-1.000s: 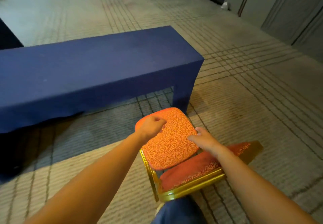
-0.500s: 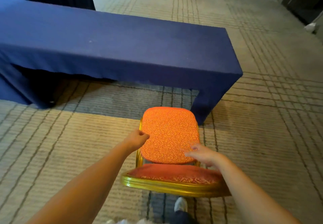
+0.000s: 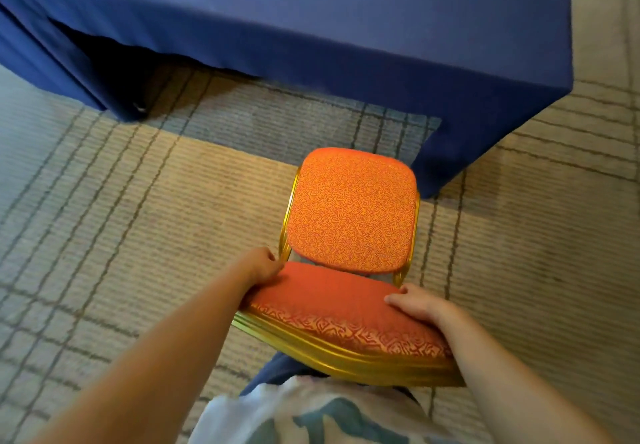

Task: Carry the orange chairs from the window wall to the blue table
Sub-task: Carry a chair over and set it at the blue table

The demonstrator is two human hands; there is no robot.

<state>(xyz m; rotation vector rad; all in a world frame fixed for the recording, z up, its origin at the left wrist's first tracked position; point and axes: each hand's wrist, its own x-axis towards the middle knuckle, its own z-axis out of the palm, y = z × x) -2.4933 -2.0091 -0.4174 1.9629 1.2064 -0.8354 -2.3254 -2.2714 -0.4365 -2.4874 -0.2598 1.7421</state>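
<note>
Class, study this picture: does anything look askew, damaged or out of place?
Nothing is spilled or broken. The orange chair faces the blue table squarely, by its right-hand corner. The only irregularity: the table cover's hem hangs wavy towards the left.

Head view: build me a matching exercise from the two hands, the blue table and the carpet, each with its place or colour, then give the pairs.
Things
1. left hand
2. right hand
3. blue cloth-covered table
4. striped woven carpet

Places and colours
A. beige, under the chair
B. holds the left end of the near cushion of the orange padded chair with gold metal frame
C. beyond the chair, across the top of the picture
D. holds the right end of that cushion

Pairs: 1-B, 2-D, 3-C, 4-A
</note>
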